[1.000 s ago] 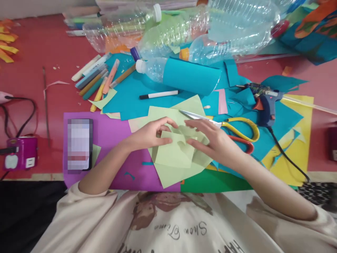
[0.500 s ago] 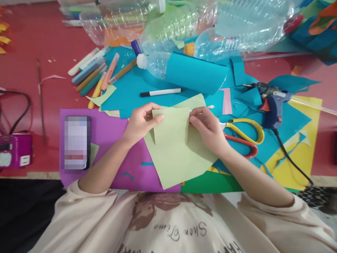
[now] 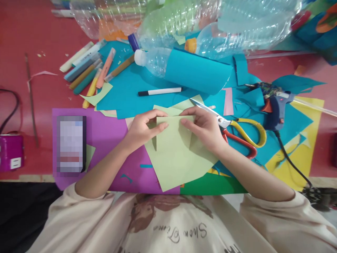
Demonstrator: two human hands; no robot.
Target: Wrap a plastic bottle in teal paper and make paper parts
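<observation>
A small light green paper piece (image 3: 173, 135) is held upright at its top edge between both hands. My left hand (image 3: 147, 128) pinches its upper left corner, thumb in front and fingers behind. My right hand (image 3: 204, 126) grips the upper right part in the same way. Beneath lies a larger light green sheet (image 3: 175, 168), spread over purple and green paper. Scissors (image 3: 223, 121) with yellow and red handles lie beside my right hand, their blades partly behind it. A black-and-white marker (image 3: 160, 91) rests beyond the hands on blue paper.
A plastic bottle wrapped in blue paper (image 3: 197, 71) lies beyond the marker, with clear bottles (image 3: 242, 35) behind it. Markers (image 3: 84, 68) are grouped at the left, above a phone (image 3: 71, 144). On the right are a glue gun (image 3: 276, 109), its cord and yellow paper (image 3: 313, 140).
My right hand has moved left along the paper's top edge, nearer my left hand. The held piece sits slightly lower, and the scissor blades now show more. The view has shifted slightly.
</observation>
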